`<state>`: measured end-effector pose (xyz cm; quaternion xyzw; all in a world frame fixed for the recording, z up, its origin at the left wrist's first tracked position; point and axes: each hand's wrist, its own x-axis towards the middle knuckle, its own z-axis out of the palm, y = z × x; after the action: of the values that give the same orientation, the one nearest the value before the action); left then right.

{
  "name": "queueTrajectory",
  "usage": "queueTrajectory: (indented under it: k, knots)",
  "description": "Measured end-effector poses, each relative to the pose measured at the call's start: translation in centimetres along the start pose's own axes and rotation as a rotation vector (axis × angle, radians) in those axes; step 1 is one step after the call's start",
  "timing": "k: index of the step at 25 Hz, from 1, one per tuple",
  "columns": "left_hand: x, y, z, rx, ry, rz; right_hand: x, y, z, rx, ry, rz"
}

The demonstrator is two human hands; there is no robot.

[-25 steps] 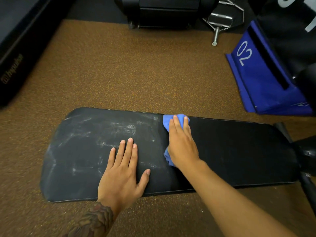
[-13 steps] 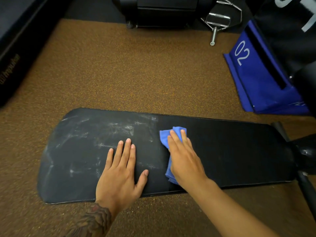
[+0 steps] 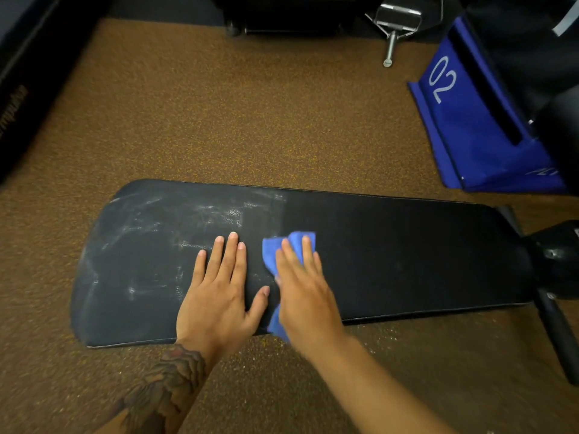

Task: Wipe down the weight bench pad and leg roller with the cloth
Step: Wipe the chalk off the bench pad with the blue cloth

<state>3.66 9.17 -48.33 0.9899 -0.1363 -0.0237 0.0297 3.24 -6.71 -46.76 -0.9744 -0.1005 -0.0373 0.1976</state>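
The long black bench pad (image 3: 407,255) lies across the view. Its left half carries whitish smears; its right half looks dark and even. My right hand (image 3: 305,292) presses flat on a blue cloth (image 3: 271,249) near the pad's middle, close to the front edge; the cloth pokes out above my fingers and below my palm. Just left of it, my left hand (image 3: 219,292) rests flat on the pad with fingers spread, its thumb almost touching the cloth. A black rounded part of the bench (image 3: 560,261) shows at the pad's right end; I cannot tell whether it is the leg roller.
Brown speckled rubber floor (image 3: 219,120) surrounds the bench. A blue stand marked 02 (image 3: 470,120) sits at the right rear. Black equipment (image 3: 282,14) and a metal handle attachment (image 3: 394,23) lie at the back. A black machine base (image 3: 18,89) runs along the left.
My right hand has dragged the cloth from the pad's far edge back toward the near edge. My left hand has stayed in place on the pad.
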Motion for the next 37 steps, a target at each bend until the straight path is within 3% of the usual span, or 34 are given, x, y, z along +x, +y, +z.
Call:
queueTrajectory:
  k: [4,8,11,14,18,21,26,31,34,37]
  knots:
    - [0.0,-0.1,0.2,-0.007,0.002,-0.002,-4.4,0.9,-1.0,-0.079,-0.002,-0.028]
    - [0.0,0.0,0.2,-0.012,0.021,-0.001,1.9,1.6,-0.6,-0.068,0.046,0.164]
    - [0.1,0.0,0.2,-0.02,0.018,-0.002,5.3,0.4,-0.1,-0.034,0.008,0.196]
    - [0.1,-0.1,0.1,-0.028,0.02,-0.004,1.4,-0.9,-0.3,-0.032,0.032,0.129]
    - [0.1,-0.1,0.2,-0.03,0.024,0.004,-5.4,-1.2,-1.5,-0.133,-0.157,-0.002]
    - [0.2,0.0,0.1,-0.03,0.017,0.008,-5.9,0.0,-1.6,-0.171,-0.183,-0.018]
    - [0.0,-0.1,0.1,-0.022,0.009,0.0,-1.2,1.3,-1.0,-0.092,-0.019,0.165]
    - [0.0,-0.1,0.2,-0.026,0.024,0.002,9.6,3.0,-1.1,-0.083,0.061,0.299]
    - [0.1,-0.1,0.1,-0.022,0.018,-0.007,13.4,1.9,-0.9,-0.109,0.05,0.254]
    - [0.0,-0.2,0.1,-0.03,0.015,-0.01,10.0,1.2,-0.7,-0.136,-0.013,0.167]
